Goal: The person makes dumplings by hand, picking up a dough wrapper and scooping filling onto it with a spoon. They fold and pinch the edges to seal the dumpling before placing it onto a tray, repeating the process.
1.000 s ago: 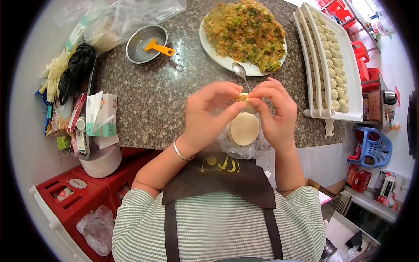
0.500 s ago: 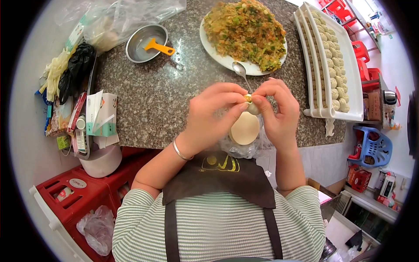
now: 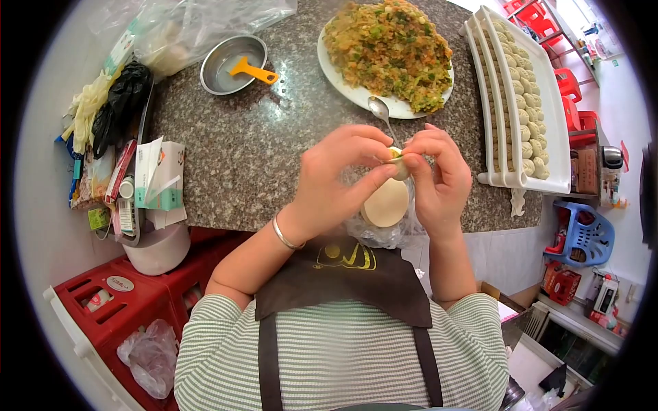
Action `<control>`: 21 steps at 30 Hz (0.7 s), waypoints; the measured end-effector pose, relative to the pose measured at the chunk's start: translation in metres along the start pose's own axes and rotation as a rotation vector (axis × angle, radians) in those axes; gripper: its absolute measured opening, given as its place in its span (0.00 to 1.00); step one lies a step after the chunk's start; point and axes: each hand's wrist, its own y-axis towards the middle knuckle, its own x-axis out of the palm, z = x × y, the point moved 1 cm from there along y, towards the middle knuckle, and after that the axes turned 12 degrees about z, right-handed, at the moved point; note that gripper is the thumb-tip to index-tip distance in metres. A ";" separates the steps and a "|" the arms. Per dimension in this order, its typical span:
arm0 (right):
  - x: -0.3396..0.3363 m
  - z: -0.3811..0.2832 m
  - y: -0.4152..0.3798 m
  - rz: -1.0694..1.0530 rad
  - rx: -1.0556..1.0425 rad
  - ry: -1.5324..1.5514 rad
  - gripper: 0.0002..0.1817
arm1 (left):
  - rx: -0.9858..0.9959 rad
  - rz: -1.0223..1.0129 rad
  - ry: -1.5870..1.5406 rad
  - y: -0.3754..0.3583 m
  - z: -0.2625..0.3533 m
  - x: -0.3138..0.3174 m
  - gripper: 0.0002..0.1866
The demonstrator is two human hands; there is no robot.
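Between my hands is a small filled dumpling, its dough edge gathered at the top with a bit of filling showing. My left hand pinches its rim from the left, thumb and fingertips closed. From the right, my right hand pinches the same edge. Just below lies a pile of round dough wrappers on clear plastic. Beyond my fingers a metal spoon leans on the rim of a white oval plate, which is heaped with chopped vegetable filling.
Stacked white trays of pleated dumplings stand at the right. A steel bowl with an orange-handled scraper is at the back left. Gloves, a black bag and boxes crowd the left edge. Red crates stand lower left.
The dumpling's edge is drawn further together, and less filling shows. My fingers have shifted slightly along the rim. The surroundings stay in place apart from a slight camera shift.
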 end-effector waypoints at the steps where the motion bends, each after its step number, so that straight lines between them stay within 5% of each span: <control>1: 0.000 0.000 -0.001 0.020 0.002 0.016 0.02 | 0.031 -0.026 0.072 0.001 0.000 -0.001 0.07; 6: -0.003 0.003 0.000 0.033 0.004 0.009 0.03 | -0.018 -0.074 0.131 0.000 -0.003 -0.005 0.07; 8: -0.006 -0.002 0.005 -0.104 0.259 0.067 0.03 | -0.053 -0.053 0.097 -0.001 -0.004 -0.007 0.08; 15: -0.006 -0.005 0.008 -0.162 0.128 0.000 0.04 | -0.088 0.001 0.079 -0.002 -0.001 -0.004 0.08; 17: -0.005 -0.005 0.006 -0.135 0.125 -0.047 0.04 | 0.173 -0.066 0.194 0.002 -0.004 -0.006 0.08; 21: -0.003 -0.005 0.006 -0.121 0.052 -0.078 0.03 | 0.103 -0.050 0.167 0.001 -0.003 -0.003 0.08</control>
